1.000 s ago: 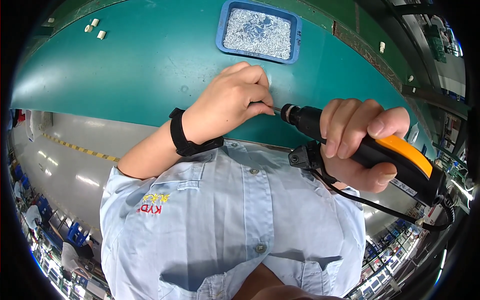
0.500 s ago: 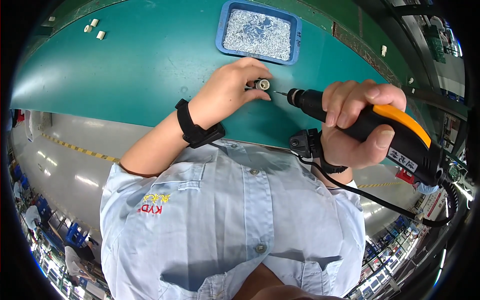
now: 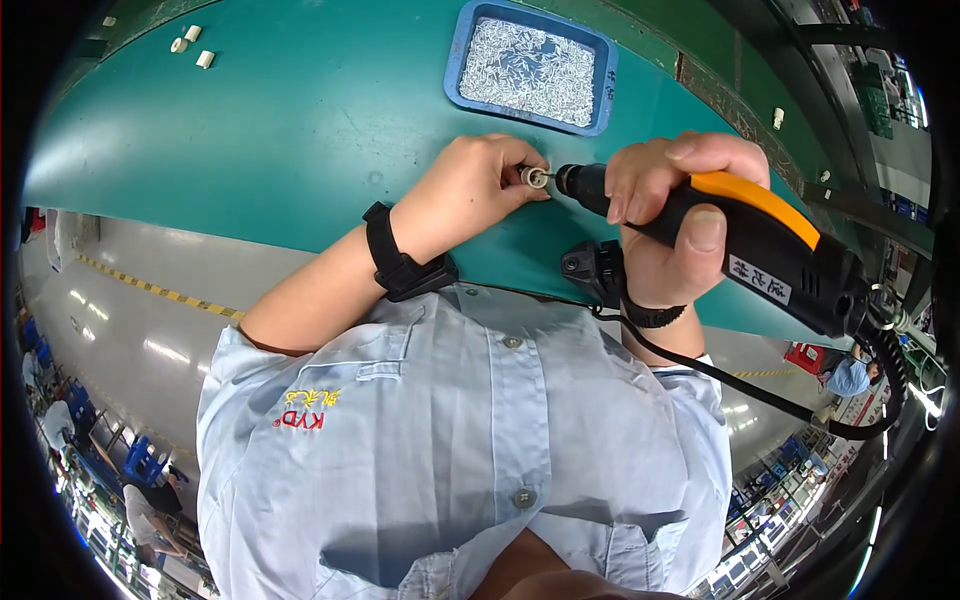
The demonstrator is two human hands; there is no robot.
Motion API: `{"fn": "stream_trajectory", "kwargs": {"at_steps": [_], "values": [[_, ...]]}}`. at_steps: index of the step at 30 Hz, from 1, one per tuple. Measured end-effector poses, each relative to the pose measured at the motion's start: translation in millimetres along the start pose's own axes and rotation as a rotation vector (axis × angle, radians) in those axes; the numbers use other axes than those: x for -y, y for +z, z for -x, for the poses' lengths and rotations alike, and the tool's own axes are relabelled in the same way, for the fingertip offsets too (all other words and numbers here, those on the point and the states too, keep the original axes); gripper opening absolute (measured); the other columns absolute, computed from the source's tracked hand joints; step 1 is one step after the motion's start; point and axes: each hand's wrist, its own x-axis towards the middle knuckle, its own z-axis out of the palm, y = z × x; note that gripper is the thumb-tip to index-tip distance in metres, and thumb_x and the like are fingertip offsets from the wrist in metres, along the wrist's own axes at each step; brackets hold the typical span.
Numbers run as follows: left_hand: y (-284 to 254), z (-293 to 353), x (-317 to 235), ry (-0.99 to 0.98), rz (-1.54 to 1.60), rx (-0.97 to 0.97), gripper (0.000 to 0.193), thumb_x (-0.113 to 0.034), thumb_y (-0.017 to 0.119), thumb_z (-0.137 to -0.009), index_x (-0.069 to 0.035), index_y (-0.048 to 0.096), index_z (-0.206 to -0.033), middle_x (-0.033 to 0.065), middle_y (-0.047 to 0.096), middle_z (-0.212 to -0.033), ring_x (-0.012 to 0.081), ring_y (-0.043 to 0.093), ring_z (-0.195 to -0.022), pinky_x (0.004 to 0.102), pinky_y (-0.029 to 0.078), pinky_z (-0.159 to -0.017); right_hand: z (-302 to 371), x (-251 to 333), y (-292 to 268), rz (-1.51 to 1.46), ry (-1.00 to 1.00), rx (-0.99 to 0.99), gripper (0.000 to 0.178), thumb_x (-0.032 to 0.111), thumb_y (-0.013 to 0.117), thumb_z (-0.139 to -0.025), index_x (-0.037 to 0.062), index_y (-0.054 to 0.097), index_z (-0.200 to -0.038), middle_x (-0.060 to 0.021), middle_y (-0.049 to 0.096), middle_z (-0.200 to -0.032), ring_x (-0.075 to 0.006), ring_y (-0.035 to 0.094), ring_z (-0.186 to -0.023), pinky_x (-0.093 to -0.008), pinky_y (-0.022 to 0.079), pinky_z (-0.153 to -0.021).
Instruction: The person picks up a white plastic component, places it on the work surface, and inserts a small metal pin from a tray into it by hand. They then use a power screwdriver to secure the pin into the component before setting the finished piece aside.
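Observation:
Between thumb and fingers, my left hand (image 3: pixel 490 175) grips a small cream-coloured cylindrical part (image 3: pixel 535 178) whose hollow end faces right. My right hand (image 3: pixel 685 200) is wrapped round a black and orange electric screwdriver (image 3: pixel 790 240), held tilted with its nose to the left. The screwdriver's thin bit reaches the open end of the part; how far it goes in cannot be made out. Just beyond both hands, a blue tray (image 3: pixel 530 115) holds a heap of small silvery screws or pins (image 3: pixel 525 70).
Under the hands lies a green work surface (image 3: pixel 300 140). Several small cream cylinders (image 3: pixel 205 59) sit at its far left. From the screwdriver's rear, a black cable (image 3: pixel 880 425) loops down at the right. A green ledge (image 3: pixel 720 75) borders the far side.
My right hand has brought the screwdriver leftward, so its bit now meets the held part. My left hand has shifted slightly right and turned a little.

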Motion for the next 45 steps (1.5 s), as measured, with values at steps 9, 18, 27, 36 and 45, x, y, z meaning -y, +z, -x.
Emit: {"fn": "stream_trajectory", "kwargs": {"at_steps": [9,18,27,36,45], "values": [[-2,0,-3,-0.002,-0.011,-0.001,0.018,-0.008,0.071,-0.069,-0.001,0.066,-0.085,0.0135,0.062,-0.072,0.0227,0.061,-0.061,0.0316,0.049,-0.057,-4,-8,13,0.229,0.034,-0.072,0.039,0.039,0.058,-0.085,0.0041,0.044,-0.095,-0.0032,0.043,-0.056,-0.0145,0.044,-0.045,-0.0283,0.039,-0.046],[-4,-2,-7,0.001,-0.034,0.028,0.019,-0.008,0.07,-0.07,-0.001,0.065,-0.086,0.0138,0.061,-0.073,0.0262,0.061,-0.064,0.0336,0.048,-0.06,-11,-13,9,0.241,0.047,-0.023,0.038,0.039,0.058,-0.085,0.0043,0.045,-0.093,-0.0027,0.043,-0.054,-0.0133,0.042,-0.044,-0.0276,0.038,-0.045],[-22,-13,-24,0.18,-0.176,0.043,0.022,-0.008,0.067,-0.074,-0.003,0.063,-0.095,0.0147,0.061,-0.089,0.0308,0.06,-0.08,0.0365,0.048,-0.069,-1,25,-19,-0.077,-0.178,0.001,0.047,0.039,0.066,-0.082,0.0023,0.045,-0.102,-0.0023,0.049,-0.06,-0.0141,0.049,-0.048,-0.0275,0.04,-0.05],[-46,-82,0,0.26,-0.661,0.162,0.012,-0.009,0.062,-0.078,-0.003,0.061,-0.088,0.0129,0.061,-0.082,0.0315,0.059,-0.076,0.0385,0.047,-0.068,15,24,-28,0.045,-0.149,-0.088,0.049,0.044,0.065,-0.081,0.0039,0.046,-0.101,-0.0024,0.048,-0.058,-0.015,0.049,-0.047,-0.0279,0.039,-0.046],[-48,-86,-6,0.332,-0.42,-0.13,0.009,-0.007,0.063,-0.08,0.0,0.06,-0.084,0.0128,0.061,-0.077,0.0253,0.059,-0.067,0.032,0.046,-0.061,13,28,-30,0.037,-0.162,-0.093,0.047,0.044,0.065,-0.081,0.0037,0.047,-0.099,-0.0026,0.048,-0.058,-0.015,0.048,-0.046,-0.0282,0.039,-0.046]]}}
